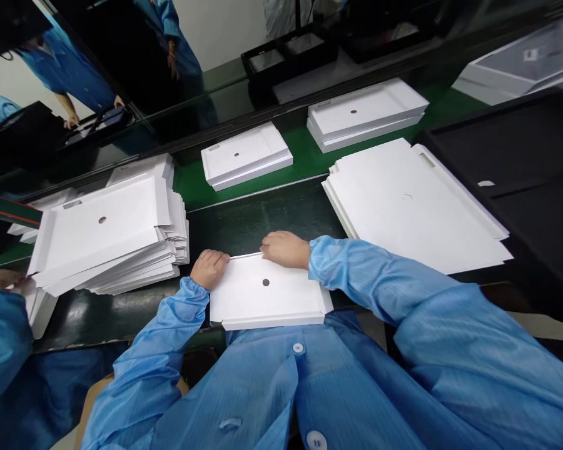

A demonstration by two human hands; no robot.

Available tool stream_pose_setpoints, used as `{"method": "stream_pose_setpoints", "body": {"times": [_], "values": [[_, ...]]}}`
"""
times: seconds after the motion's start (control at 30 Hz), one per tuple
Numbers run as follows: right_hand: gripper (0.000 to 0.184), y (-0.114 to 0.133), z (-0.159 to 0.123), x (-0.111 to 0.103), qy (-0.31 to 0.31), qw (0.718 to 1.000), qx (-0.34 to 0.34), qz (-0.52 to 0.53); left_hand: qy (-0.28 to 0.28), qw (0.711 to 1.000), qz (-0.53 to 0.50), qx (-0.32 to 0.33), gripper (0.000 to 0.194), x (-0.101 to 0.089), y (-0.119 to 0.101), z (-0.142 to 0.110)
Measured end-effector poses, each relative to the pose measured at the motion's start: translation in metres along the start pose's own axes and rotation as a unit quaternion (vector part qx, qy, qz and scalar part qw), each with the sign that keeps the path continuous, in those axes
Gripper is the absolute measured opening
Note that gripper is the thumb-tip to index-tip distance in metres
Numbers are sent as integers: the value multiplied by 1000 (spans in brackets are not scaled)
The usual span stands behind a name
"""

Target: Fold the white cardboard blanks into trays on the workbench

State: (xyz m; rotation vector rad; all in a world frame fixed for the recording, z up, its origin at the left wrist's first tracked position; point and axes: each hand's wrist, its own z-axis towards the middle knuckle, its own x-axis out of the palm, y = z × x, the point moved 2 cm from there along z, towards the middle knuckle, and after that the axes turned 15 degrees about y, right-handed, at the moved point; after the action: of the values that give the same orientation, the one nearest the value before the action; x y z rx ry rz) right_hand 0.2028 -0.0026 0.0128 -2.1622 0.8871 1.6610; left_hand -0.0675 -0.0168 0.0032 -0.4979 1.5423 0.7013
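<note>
A white folded cardboard tray [248, 297] with a round hole in its middle lies at the bench edge, close against my body. At its far left corner, my left hand [209, 269] is closed with the fingers curled over the rim. My right hand [286, 249] grips the far rim right of the middle, its fingers bent down over the edge. The fingertips of both hands are partly hidden. To the left rises a stack of similar white trays [126, 206]. On the right lies a pile of flat white cardboard sheets [408, 200] with cut edges.
Behind the workbench [244, 219], a green belt [190, 181] carries folded trays in pairs, a middle pair [244, 153] and a right pair [366, 109]. Black cases [535, 162] stand at the right. A co-worker's sleeve [2, 337] reaches in from the left; other people work across the line.
</note>
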Motion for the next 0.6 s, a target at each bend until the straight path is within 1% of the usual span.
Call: {"method": "stream_pose_setpoints", "body": {"times": [0.07,0.13,0.2,0.27,0.33,0.4,0.47,0.53,0.6], "values": [[27,-16,-21,4,13,1000,14,-13,6,1000,-6,-10,27,1,2,-2],[24,-30,-41,8,20,999,23,-30,24,999,-14,-15,29,0,6,-3],[24,-40,-55,11,24,998,29,-47,45,999,-26,-13,31,-3,9,-2],[26,-45,-61,12,29,997,22,-61,61,996,-57,-20,31,-10,11,4],[27,-48,-61,12,31,997,6,-75,81,993,-83,-34,32,-18,9,14],[28,-50,-58,13,32,995,-2,-90,88,990,-97,-45,33,-26,-1,28],[29,-50,-57,14,33,994,-8,-104,115,987,-105,-34,38,-30,-18,47],[30,-50,-57,15,34,993,-15,-115,118,986,-113,-16,38,-29,-37,68],[30,-49,-59,16,36,992,-24,-121,107,987,-122,16,34,-22,-53,85]]}}
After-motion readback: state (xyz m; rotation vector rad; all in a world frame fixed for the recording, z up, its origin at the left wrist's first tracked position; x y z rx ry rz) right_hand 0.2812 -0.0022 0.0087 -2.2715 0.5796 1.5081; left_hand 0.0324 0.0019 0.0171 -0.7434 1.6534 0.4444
